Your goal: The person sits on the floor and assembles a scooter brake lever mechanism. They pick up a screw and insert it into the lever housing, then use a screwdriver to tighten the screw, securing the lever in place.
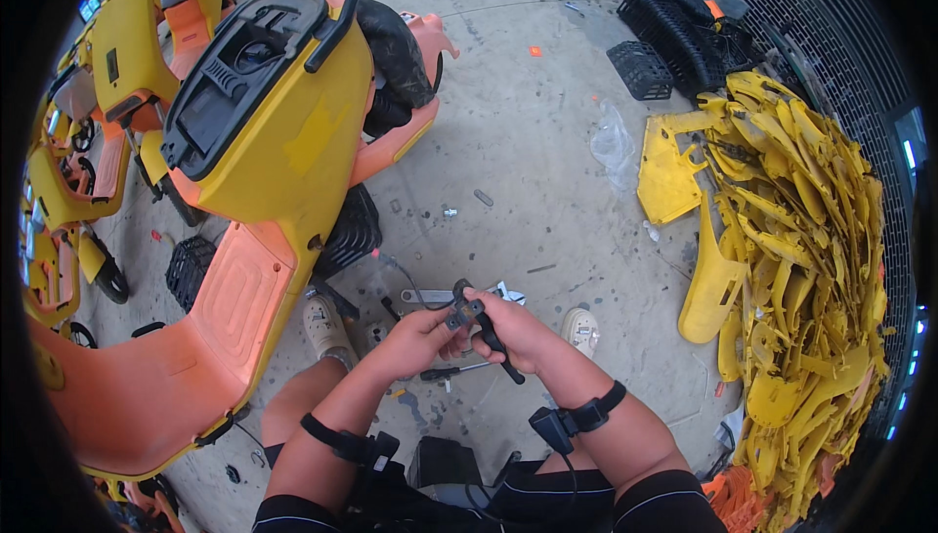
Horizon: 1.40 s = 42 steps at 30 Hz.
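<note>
Both hands meet in front of me over the concrete floor. My right hand [515, 331] is closed round a black brake lever [493, 340], whose curved handle points down and to the right. My left hand [418, 340] pinches the small clamp end of the same lever assembly, with its fingertips close to the right hand's. A thin dark cable [403, 274] runs from near the clamp up and left toward the scooter. Behind the hands a silver wrench [422, 296] lies on the floor. Below them is a ratchet handle [442, 373], partly hidden by the hands.
A yellow and orange scooter [303, 132] stands close on my left, with more scooters [127, 54] behind it. To the right rises a heap of yellow body panels [791, 259]. Black plastic baskets [669, 30] are stacked at the far right. A dark box [442, 462] sits between my legs.
</note>
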Each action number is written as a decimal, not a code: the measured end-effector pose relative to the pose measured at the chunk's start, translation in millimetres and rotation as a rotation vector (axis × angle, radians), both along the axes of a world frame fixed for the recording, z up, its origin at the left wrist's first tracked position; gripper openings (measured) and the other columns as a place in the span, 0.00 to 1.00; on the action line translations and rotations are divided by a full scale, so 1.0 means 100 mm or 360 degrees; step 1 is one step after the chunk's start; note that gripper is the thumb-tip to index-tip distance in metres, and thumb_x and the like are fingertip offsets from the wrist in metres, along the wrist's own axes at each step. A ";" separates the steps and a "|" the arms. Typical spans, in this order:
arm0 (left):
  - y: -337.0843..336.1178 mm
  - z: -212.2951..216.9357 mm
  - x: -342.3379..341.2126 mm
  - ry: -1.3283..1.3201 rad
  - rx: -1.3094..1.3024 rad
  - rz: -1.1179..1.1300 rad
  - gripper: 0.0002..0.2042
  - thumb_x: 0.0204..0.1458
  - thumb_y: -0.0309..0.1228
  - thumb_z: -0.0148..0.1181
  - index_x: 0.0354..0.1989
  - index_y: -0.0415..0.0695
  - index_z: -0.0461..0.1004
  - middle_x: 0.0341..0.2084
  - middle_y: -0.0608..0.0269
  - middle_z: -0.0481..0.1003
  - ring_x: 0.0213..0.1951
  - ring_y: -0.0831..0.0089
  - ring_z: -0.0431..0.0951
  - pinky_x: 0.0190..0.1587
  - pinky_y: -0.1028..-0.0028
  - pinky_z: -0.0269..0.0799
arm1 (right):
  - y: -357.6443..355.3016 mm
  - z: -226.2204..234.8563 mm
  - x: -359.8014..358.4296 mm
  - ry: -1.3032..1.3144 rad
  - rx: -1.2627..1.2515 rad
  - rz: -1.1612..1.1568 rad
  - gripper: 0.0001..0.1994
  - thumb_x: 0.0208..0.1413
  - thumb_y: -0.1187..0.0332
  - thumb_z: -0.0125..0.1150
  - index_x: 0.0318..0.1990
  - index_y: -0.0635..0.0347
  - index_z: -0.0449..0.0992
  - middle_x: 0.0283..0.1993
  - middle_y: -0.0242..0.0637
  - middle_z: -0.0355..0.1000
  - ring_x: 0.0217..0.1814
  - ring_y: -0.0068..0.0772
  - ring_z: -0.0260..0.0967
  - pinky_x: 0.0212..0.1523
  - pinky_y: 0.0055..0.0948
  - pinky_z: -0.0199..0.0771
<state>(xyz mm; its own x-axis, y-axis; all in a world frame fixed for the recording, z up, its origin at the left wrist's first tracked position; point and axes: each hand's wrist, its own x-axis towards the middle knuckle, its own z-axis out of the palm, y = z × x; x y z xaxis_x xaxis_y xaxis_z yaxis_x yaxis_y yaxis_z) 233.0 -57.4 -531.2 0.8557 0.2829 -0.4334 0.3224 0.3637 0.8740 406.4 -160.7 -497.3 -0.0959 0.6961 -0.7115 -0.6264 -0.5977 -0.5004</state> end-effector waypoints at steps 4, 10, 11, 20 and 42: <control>0.11 0.14 -0.04 0.0022 -0.0295 -0.0257 0.13 0.70 0.37 0.49 0.47 0.40 0.75 0.25 0.68 0.74 0.28 0.78 0.73 0.34 0.75 0.70 | -0.02 0.03 0.03 -0.0140 -0.0009 0.0158 0.21 0.68 0.46 0.50 0.45 0.57 0.69 0.33 0.34 0.69 0.19 0.19 0.61 0.13 0.20 0.51; 0.00 0.03 -0.04 0.0259 0.0145 -0.0341 0.09 0.67 0.31 0.51 0.48 0.39 0.75 0.28 0.62 0.78 0.30 0.73 0.77 0.36 0.72 0.72 | -0.09 -0.06 0.01 -0.0176 -0.0005 0.0157 0.20 0.68 0.46 0.51 0.46 0.55 0.68 0.35 0.36 0.71 0.19 0.19 0.61 0.14 0.19 0.51; -0.06 0.03 -0.03 0.0129 0.0420 -0.0203 0.09 0.66 0.28 0.52 0.48 0.39 0.75 0.29 0.60 0.78 0.31 0.71 0.78 0.38 0.71 0.73 | -0.10 -0.10 -0.01 -0.0178 -0.0023 0.0109 0.20 0.68 0.46 0.51 0.46 0.55 0.68 0.36 0.37 0.71 0.19 0.20 0.61 0.14 0.19 0.51; -0.25 -0.06 -0.04 0.0119 0.1074 0.0180 0.10 0.59 0.19 0.50 0.42 0.42 0.78 0.33 0.51 0.81 0.39 0.55 0.83 0.43 0.64 0.76 | -0.05 -0.12 -0.25 -0.0039 -0.0155 -0.0256 0.21 0.68 0.46 0.50 0.44 0.57 0.72 0.38 0.36 0.72 0.20 0.21 0.61 0.15 0.22 0.51; -0.35 0.01 -0.16 -0.0005 0.1188 0.0027 0.07 0.60 0.23 0.54 0.43 0.43 0.77 0.33 0.55 0.81 0.38 0.55 0.82 0.43 0.63 0.76 | -0.32 -0.18 -0.42 0.0207 -0.0112 -0.0424 0.21 0.67 0.44 0.49 0.41 0.53 0.74 0.37 0.31 0.70 0.24 0.22 0.61 0.17 0.21 0.53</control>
<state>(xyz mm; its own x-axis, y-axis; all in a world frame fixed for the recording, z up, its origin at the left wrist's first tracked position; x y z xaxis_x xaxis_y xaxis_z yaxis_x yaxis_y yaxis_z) 216.8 -92.4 -530.5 0.8496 0.5140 -0.1184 0.3191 -0.3221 0.8913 364.6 -192.8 -515.1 -0.0101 0.6584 -0.7526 -0.8221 -0.4339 -0.3686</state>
